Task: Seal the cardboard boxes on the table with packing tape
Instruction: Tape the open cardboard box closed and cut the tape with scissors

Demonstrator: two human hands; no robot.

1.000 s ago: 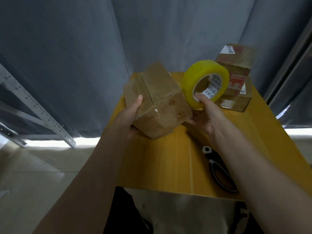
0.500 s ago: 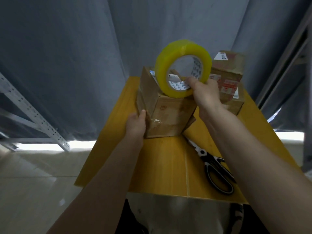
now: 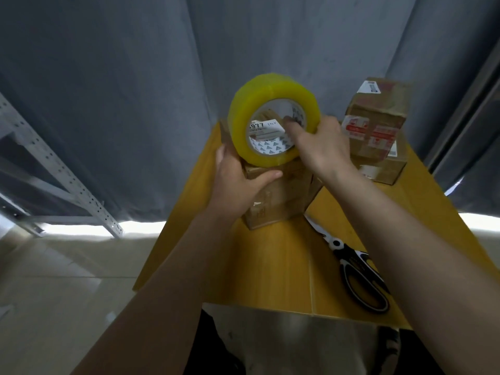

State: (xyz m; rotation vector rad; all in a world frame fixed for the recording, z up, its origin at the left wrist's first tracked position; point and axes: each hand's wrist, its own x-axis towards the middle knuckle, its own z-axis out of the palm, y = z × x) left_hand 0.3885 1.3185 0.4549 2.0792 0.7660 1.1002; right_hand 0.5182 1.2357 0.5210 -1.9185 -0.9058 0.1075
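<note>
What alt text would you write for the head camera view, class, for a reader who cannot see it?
A person's right hand holds a yellow roll of packing tape over a small cardboard box, which the left hand grips, on a yellow table. Black-handled scissors lie to the right, two stacked boxes behind.

Both bare forearms reach forward, converging. Left hand [image 3: 238,182] is curled, thumb stretched right across the front, fingers wrapped round the far left side out of sight. Right hand [image 3: 320,147] is higher, back toward camera, index finger hooked inward, thumb hidden.
</note>
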